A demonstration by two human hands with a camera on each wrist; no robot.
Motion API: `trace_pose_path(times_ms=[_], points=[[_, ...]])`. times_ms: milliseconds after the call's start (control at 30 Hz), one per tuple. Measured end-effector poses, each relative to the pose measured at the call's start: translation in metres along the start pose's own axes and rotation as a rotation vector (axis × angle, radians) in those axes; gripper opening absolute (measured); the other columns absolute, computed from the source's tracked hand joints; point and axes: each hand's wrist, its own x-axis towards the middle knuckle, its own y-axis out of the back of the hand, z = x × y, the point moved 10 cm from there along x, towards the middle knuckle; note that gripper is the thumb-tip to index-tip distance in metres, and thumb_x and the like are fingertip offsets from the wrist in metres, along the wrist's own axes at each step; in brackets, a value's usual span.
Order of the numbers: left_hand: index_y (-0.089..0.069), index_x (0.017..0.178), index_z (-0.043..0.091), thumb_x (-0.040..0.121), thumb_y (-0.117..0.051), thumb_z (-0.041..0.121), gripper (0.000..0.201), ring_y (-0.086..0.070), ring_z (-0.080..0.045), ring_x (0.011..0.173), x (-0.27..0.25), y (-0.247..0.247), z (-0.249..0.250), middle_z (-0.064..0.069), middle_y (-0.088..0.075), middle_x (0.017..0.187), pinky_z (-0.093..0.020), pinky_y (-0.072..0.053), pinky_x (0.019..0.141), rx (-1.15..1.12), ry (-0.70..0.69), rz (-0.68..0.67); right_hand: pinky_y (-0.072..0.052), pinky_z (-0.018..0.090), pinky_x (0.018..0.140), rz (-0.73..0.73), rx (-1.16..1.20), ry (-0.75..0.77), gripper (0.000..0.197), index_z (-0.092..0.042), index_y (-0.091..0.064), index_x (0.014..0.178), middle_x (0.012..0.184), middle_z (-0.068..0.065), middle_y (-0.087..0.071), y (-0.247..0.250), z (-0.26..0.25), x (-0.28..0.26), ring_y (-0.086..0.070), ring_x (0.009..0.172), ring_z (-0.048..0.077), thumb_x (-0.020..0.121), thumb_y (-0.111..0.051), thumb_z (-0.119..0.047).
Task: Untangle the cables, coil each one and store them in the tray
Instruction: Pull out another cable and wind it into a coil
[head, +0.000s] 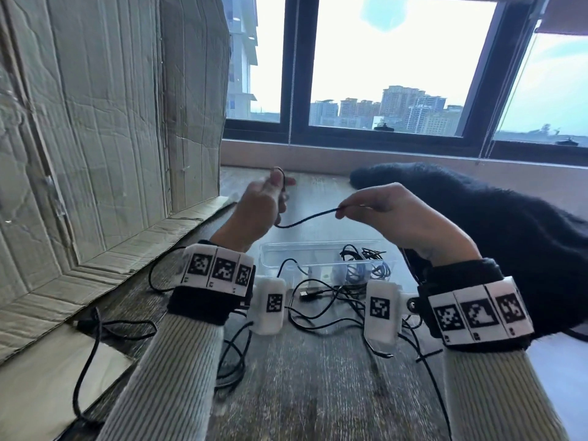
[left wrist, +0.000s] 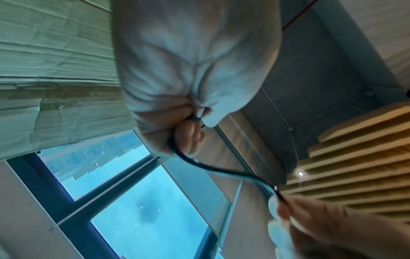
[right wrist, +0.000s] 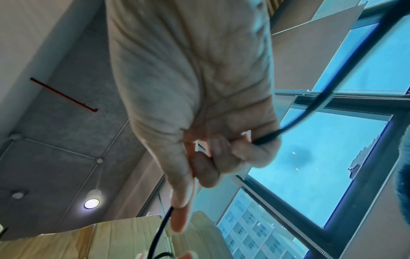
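Observation:
A black cable point(head: 305, 219) stretches between both raised hands above the table. My left hand point(head: 264, 202) grips one end in curled fingers, with a small loop showing over the thumb; the left wrist view shows the black cable point(left wrist: 199, 163) leaving the fist. My right hand point(head: 375, 208) pinches the same cable between thumb and fingertips, and the black cable point(right wrist: 270, 135) passes through its curled fingers in the right wrist view. Below the hands sits a clear plastic tray point(head: 286, 253) holding coiled black and blue cables point(head: 362, 262). A tangle of black cables point(head: 321, 310) lies on the table in front of the tray.
A large folded cardboard sheet point(head: 105, 128) stands at the left, with its flap on the wooden table point(head: 318, 393). A black fuzzy garment point(head: 493, 224) lies at the right. Windows run along the far wall. More black cable trails at the lower left point(head: 92, 351).

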Motion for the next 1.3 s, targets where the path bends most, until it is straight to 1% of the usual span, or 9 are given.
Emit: trace_pose_path(times_ms=[133, 267, 433, 600, 700, 900, 1100, 1200, 1300], points=[[-0.065, 0.102, 0.009, 0.105, -0.024, 0.033, 0.047, -0.037, -0.011, 0.058, -0.008, -0.031, -0.004, -0.004, -0.044, 0.074, -0.024, -0.033, 0.053, 0.345, -0.013, -0.200, -0.049, 0.054, 0.087, 0.078, 0.026, 0.098, 0.018, -0.024, -0.076, 0.083, 0.088, 0.010, -0.073, -0.001, -0.009, 0.006, -0.061, 0.091, 0.042, 0.090, -0.062, -0.016], [-0.068, 0.094, 0.013, 0.095, -0.006, 0.060, 0.078, -0.040, -0.012, 0.066, -0.016, -0.047, -0.002, 0.000, -0.046, 0.078, -0.023, -0.033, 0.060, 0.351, 0.030, -0.304, -0.051, 0.039, 0.078, 0.174, 0.006, 0.090, 0.018, -0.026, -0.075, 0.081, 0.081, -0.007, -0.072, 0.006, -0.002, 0.010, -0.063, 0.078, 0.015, 0.090, -0.062, -0.017], [-0.059, 0.092, 0.009, 0.101, -0.042, 0.024, 0.024, -0.041, 0.007, 0.040, -0.024, -0.064, 0.000, 0.009, -0.042, 0.064, -0.005, -0.030, 0.043, 0.351, -0.002, -0.458, -0.047, 0.024, 0.065, 0.286, 0.108, 0.054, 0.006, -0.021, -0.075, 0.084, 0.074, -0.003, -0.069, 0.013, 0.010, 0.010, -0.055, 0.065, 0.011, 0.084, -0.070, -0.017], [-0.049, 0.075, 0.016, 0.103, -0.036, 0.023, 0.031, -0.046, 0.001, 0.056, -0.013, -0.037, 0.010, 0.004, -0.047, 0.066, -0.014, -0.038, 0.058, 0.008, -0.067, -0.223, -0.036, 0.024, 0.051, 0.396, 0.283, -0.040, 0.013, -0.014, -0.071, 0.087, 0.063, 0.003, -0.054, 0.025, 0.023, 0.007, -0.041, 0.054, 0.013, 0.084, -0.071, -0.026], [-0.050, 0.080, 0.016, 0.103, -0.034, 0.026, 0.029, -0.067, -0.012, 0.097, -0.005, -0.028, 0.002, -0.004, -0.071, 0.099, -0.027, -0.052, 0.087, -0.406, 0.033, -0.119, -0.036, 0.022, 0.050, 0.316, 0.402, -0.054, 0.011, -0.017, -0.072, 0.091, 0.066, -0.004, -0.055, 0.015, 0.020, 0.006, -0.041, 0.052, 0.008, 0.089, -0.065, -0.025], [-0.046, 0.090, 0.016, 0.105, -0.021, 0.029, 0.032, -0.056, -0.025, 0.122, 0.001, -0.026, 0.002, -0.010, -0.064, 0.124, -0.049, -0.033, 0.111, -0.829, 0.075, 0.002, -0.034, 0.026, 0.050, 0.015, 0.127, -0.131, 0.023, -0.017, -0.074, 0.085, 0.057, -0.007, -0.055, -0.028, 0.013, 0.010, -0.040, 0.048, 0.011, 0.095, -0.054, -0.019], [-0.042, 0.081, 0.016, 0.105, -0.025, 0.030, 0.032, -0.050, -0.008, 0.055, 0.001, -0.007, -0.004, 0.004, -0.045, 0.060, -0.048, -0.058, 0.074, -1.002, 0.063, 0.097, -0.026, 0.015, 0.037, -0.110, -0.052, -0.152, 0.034, -0.012, -0.074, 0.079, 0.055, -0.001, -0.039, -0.038, 0.009, 0.004, -0.027, 0.035, 0.005, 0.093, -0.057, -0.038], [-0.040, 0.096, 0.016, 0.106, -0.025, 0.025, 0.021, -0.033, -0.004, 0.043, 0.003, 0.009, -0.008, 0.005, -0.036, 0.058, -0.017, -0.037, 0.040, -0.702, 0.025, 0.195, -0.028, 0.018, 0.041, -0.146, 0.000, -0.082, 0.020, -0.014, -0.075, 0.084, 0.051, -0.009, -0.049, -0.033, -0.003, -0.001, -0.030, 0.040, 0.004, 0.091, -0.062, -0.027], [-0.048, 0.114, 0.016, 0.105, -0.026, 0.022, 0.024, -0.036, 0.000, 0.044, 0.002, 0.006, 0.003, 0.004, -0.040, 0.065, -0.015, -0.031, 0.041, -0.205, -0.122, 0.161, -0.040, 0.023, 0.044, -0.113, 0.042, -0.003, 0.017, -0.016, -0.076, 0.090, 0.060, -0.019, -0.065, -0.025, -0.014, -0.001, -0.046, 0.043, 0.008, 0.093, -0.060, -0.018]])
